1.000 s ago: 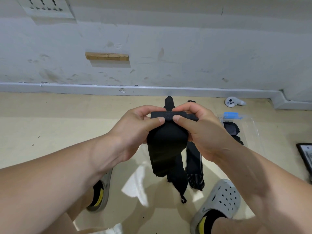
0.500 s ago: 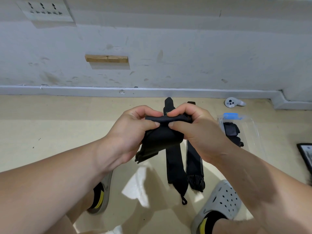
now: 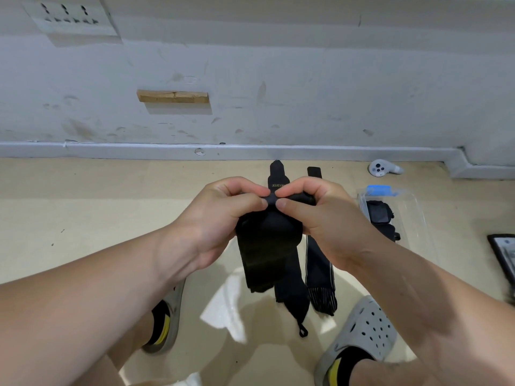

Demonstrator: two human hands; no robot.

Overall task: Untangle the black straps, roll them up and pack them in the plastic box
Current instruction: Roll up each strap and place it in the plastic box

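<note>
A wide black strap [image 3: 264, 254] hangs in front of me, its top end rolled between my two hands. My left hand [image 3: 220, 221] pinches the left side of the roll with thumb and curled fingers. My right hand [image 3: 320, 218] pinches the right side the same way. Beneath them, two more black straps lie flat on the floor side by side: one with a logo and a small end loop [image 3: 292, 299], and a striped one [image 3: 319, 274]. The clear plastic box [image 3: 409, 218] with a blue clip lies on the floor to the right and holds a rolled black strap [image 3: 379, 213].
A white controller [image 3: 383, 168] lies by the baseboard at the back right. A dark flat object [image 3: 504, 254] sits at the right edge. My feet in grey perforated clogs [image 3: 362, 332] stand on the beige floor near the straps. A wooden block [image 3: 172, 96] is fixed to the wall.
The strap's loose tail, bunched up half a second ago, now hangs down straight again, and my thumbs have closed in on the middle of the rolled top end.
</note>
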